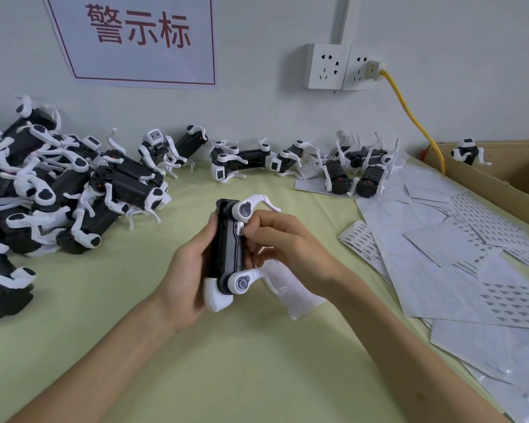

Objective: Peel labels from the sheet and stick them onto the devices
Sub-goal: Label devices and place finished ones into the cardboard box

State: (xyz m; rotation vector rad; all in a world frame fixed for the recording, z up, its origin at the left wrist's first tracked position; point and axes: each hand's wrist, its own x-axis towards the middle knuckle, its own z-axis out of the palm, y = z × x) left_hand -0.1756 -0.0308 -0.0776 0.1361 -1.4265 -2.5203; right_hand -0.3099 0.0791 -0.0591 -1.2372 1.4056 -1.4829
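Note:
A black and white robot-dog device [226, 248] is held upright above the green table, in the middle of the view. My left hand [190, 270] grips its body from the left side. My right hand [281, 242] holds its fingertips against the device's right flank, where a small white label [240, 229] sits under my thumb and forefinger. Sheets of small printed labels [361, 239] lie to the right of my hands, and a strip of clear backing [287, 294] lies under my right wrist.
A heap of the same devices [58, 190] fills the left of the table, and a row of them [287, 163] lines the wall. Used and full label sheets [471, 254] cover the right side. A cardboard box [501, 166] stands at the far right; a yellow cable [409, 114] hangs from the wall socket.

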